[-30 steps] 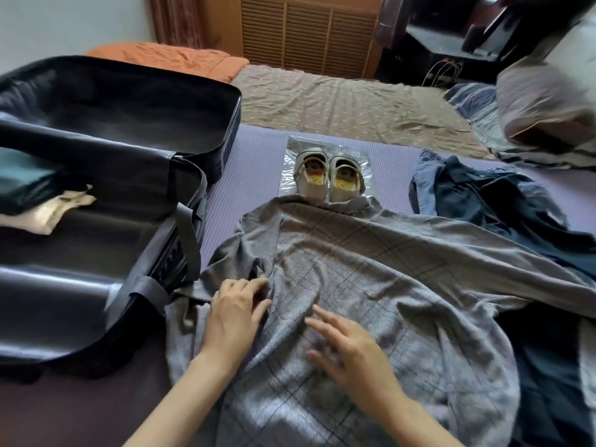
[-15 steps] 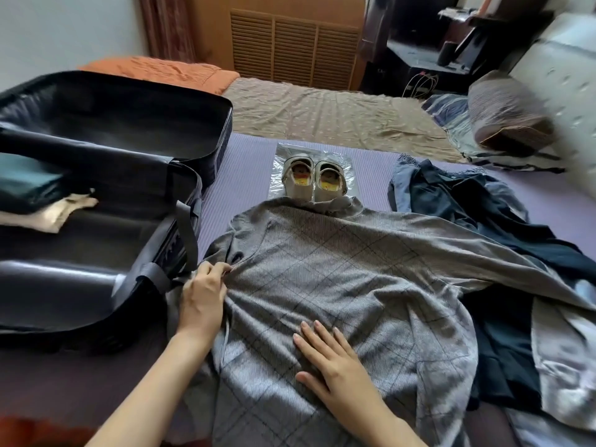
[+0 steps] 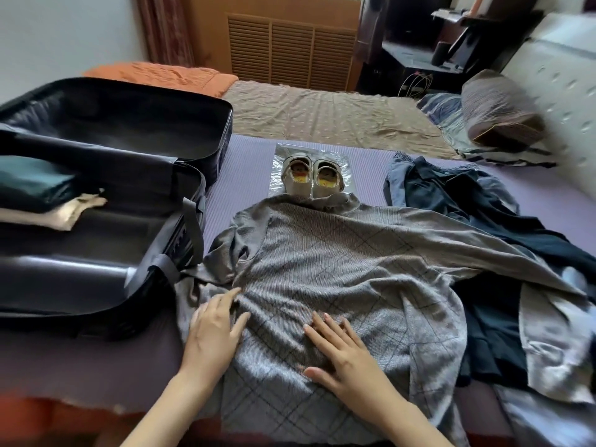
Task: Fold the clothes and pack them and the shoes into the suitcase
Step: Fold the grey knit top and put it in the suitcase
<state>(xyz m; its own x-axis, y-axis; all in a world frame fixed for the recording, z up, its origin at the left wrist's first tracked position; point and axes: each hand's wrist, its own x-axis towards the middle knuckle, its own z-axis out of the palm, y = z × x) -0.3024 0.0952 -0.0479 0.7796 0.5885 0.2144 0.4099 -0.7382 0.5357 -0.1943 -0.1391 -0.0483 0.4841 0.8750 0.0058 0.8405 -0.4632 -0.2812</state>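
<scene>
The suitcase (image 3: 80,275) lies open at left, just beside the sweater (image 3: 338,269) spread on the bed (image 3: 245,169). The left hand (image 3: 214,327) and right hand (image 3: 342,353) rest flat on the sweater, fingers straight, gripping nothing. The bunched sleeve (image 3: 225,253) by the suitcase probably needs smoothing before folding inward.
</scene>
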